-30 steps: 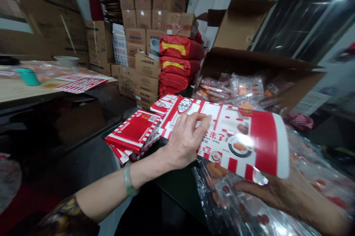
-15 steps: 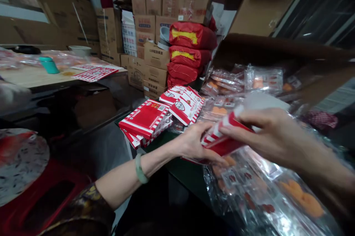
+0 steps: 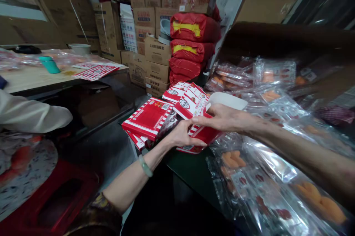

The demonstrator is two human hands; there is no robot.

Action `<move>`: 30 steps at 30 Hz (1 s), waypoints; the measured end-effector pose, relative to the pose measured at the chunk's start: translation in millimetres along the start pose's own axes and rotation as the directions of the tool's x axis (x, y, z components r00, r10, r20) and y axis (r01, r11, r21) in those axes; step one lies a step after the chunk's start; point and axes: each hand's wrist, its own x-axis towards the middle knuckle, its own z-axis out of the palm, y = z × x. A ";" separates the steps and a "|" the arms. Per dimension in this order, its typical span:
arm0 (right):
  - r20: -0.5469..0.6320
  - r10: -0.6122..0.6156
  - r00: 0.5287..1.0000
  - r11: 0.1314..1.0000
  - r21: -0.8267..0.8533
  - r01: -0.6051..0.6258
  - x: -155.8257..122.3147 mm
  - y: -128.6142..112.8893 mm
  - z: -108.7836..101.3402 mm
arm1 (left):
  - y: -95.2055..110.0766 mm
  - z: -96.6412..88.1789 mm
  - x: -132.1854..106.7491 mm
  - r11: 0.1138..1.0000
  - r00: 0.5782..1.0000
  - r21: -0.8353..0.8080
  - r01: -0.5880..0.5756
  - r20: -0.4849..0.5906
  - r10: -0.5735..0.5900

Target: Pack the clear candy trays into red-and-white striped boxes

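Note:
My left hand (image 3: 184, 134), with a pale green bangle at the wrist, is closed on the near-left edge of a red-and-white striped box (image 3: 209, 135). From the other side my right hand (image 3: 219, 117) grips the same box, thumb toward the left fingers. Part of the box is hidden by both hands. Just left of my left hand lies a stack of red striped boxes (image 3: 148, 118). Beyond the hands is a second pile of boxes (image 3: 191, 103) with a printed face. A white plastic container (image 3: 229, 100) sits behind my right hand.
Clear plastic packets (image 3: 257, 195) with orange pieces cover the right side. A dark green tabletop (image 3: 191, 171) shows beneath my hands. Red wrapped bundles (image 3: 191, 27) and cardboard cartons (image 3: 156, 49) stand behind. At left, another person's pale sleeve (image 3: 30, 112) is near a wooden table (image 3: 30, 79).
Both hands have moved left and the box has come down toward the pile of boxes. A co-worker's pale sleeve has come further into view at left. The camera view has shifted slightly.

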 end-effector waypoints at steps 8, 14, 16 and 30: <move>0.088 -0.004 0.996 0.999 -0.039 0.007 -8.3 4.9 -9.8 | 24.9 -0.1 -15.6 0.993 0.999 -0.114 0.042 -0.023 -0.045; 0.007 -0.223 0.975 0.974 -0.035 0.223 0.4 -6.0 -13.4 | 25.6 5.2 -20.1 0.948 0.982 -0.276 0.157 -0.058 -0.180; -0.239 -0.274 0.932 0.962 -0.047 0.270 -3.0 -4.0 -12.4 | 16.8 2.7 -19.9 0.900 0.967 -0.391 0.194 -0.079 -0.243; -0.613 0.289 0.735 0.757 0.616 0.216 -20.1 56.3 110.7 | -8.3 -11.5 -16.0 0.892 0.923 -0.418 0.173 -0.246 -0.294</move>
